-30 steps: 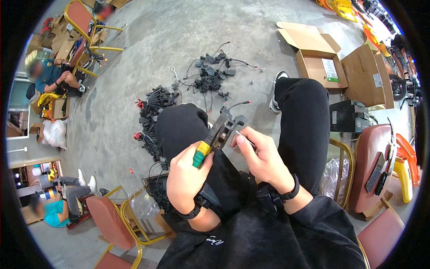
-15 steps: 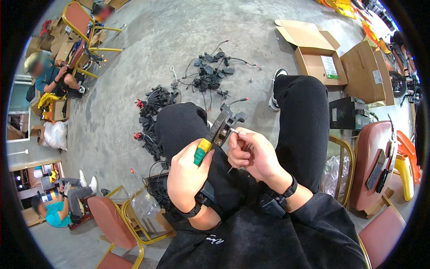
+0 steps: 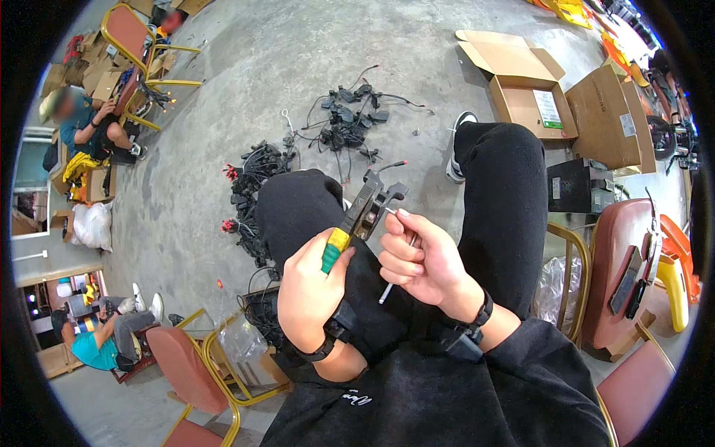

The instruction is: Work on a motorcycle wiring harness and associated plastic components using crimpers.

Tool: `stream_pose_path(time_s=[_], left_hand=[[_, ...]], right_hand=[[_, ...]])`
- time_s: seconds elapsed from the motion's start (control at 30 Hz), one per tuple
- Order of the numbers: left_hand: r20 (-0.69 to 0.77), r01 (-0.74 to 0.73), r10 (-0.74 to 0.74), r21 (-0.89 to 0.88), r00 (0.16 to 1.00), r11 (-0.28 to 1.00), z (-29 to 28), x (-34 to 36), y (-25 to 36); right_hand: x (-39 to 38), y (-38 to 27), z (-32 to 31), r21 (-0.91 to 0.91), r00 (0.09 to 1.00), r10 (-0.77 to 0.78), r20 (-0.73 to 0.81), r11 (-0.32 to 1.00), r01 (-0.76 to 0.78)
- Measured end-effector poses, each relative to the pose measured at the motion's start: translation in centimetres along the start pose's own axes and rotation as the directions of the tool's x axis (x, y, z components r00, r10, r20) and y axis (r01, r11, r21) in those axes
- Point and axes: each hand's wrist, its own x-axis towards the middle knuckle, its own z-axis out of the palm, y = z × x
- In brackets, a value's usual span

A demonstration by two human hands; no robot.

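Observation:
My left hand (image 3: 309,287), raised over my lap, is closed round the yellow-and-green handle (image 3: 335,250) of a tool, its fingers hiding the lower part. Beyond the handle, a black clamp-like part (image 3: 365,205) with a hooked end points up and away; a short black cable with a red tip sticks out behind it. Whether handle and black part are one piece I cannot tell. My right hand (image 3: 421,257) grips a thin silvery hex key (image 3: 386,293). Its short end meets the side of the black part, while the long shaft slants down past my fingers.
Black cabled parts with red plugs lie in piles (image 3: 257,190) (image 3: 354,119) on the concrete floor. An open cardboard box (image 3: 514,100) and a black case (image 3: 573,186) are at right. Tools rest on a chair (image 3: 614,246). Two seated people (image 3: 86,130) (image 3: 100,343) are at left.
My right hand has turned the hex key, so its long shaft now shows below my fingers. My left hand and the black part have barely moved.

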Motion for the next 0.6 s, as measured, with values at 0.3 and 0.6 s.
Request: stream_pose_path(time_s=[0.3,0.6], left_hand=[[-0.012,-0.029,0.028,-0.017,1.000,0.999,0.1,0.0,-0.4],[0.000,0.022,-0.022,-0.011,1.000,1.000,-0.3,-0.1,-0.5]], right_hand=[[0.2,0.3,-0.3,-0.877,0.893,-0.444,0.071,0.398,0.268],[-0.4,-0.2,0.1,-0.968,0.850,-0.518,0.094,0.154,0.201]])
